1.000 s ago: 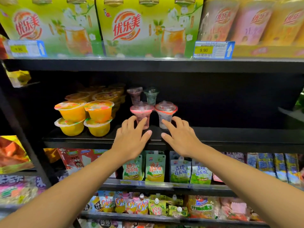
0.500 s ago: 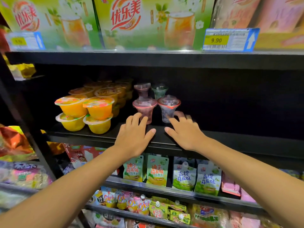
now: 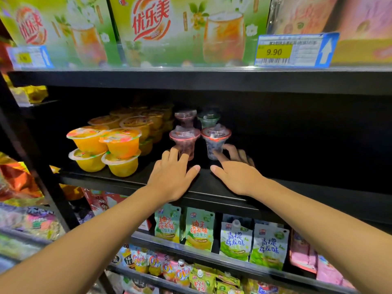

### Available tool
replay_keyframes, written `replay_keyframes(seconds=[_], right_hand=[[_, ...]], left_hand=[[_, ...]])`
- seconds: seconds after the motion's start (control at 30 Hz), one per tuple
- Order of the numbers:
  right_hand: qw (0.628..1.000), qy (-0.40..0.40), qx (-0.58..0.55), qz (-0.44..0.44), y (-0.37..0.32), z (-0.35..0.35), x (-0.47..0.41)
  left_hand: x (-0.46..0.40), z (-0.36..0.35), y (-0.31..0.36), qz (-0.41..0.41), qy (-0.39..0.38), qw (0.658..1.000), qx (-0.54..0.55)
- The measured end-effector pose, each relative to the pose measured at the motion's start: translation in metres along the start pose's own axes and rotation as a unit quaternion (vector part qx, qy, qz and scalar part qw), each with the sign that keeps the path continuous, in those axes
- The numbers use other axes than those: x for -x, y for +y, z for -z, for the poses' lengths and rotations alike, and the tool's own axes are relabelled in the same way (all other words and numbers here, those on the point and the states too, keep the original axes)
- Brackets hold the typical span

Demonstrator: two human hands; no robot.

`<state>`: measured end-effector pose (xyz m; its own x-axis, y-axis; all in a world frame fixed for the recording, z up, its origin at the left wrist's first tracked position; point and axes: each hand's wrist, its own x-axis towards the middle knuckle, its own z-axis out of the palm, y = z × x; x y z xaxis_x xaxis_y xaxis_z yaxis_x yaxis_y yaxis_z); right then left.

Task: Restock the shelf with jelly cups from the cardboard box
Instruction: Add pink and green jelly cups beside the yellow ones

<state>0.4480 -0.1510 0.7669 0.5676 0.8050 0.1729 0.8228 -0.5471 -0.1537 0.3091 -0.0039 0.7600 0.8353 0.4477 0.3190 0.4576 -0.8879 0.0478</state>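
Both hands are flat and spread on the black shelf (image 3: 297, 187) mid-frame, holding nothing. The left hand (image 3: 171, 177) has its fingertips right at the base of the pink jelly cup (image 3: 184, 143) — touching or nearly, can't tell. The right hand (image 3: 235, 170) sits at the foot of the clear jelly cup (image 3: 215, 143), fingers reaching past its right side. Both cups stand upright, just beyond the fingers — so I'd guess pushing them back is next.

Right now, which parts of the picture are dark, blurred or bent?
Head view: the black shelf is dark to the right of the red-rimmed jelly cups; the upper green drink boxes are bright and slightly blurred; shelf edges bow from the wide lens; both hands, left and right, look sharp.
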Motion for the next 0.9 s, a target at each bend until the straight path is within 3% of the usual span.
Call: replay_keyframes(seconds=[0.4, 0.9], right_hand=[[1.000, -0.013, -0.018, -0.014, 0.012, -0.002, -0.037], [0.998, -0.004, -0.025, 0.058, 0.024, -0.014, -0.087]], left_hand=[[-0.034, -0.009, -0.002, 0.034, 0.004, 0.999, 0.001], [-0.076, -0.022, -0.017, 0.105, -0.012, 0.993, 0.062]])
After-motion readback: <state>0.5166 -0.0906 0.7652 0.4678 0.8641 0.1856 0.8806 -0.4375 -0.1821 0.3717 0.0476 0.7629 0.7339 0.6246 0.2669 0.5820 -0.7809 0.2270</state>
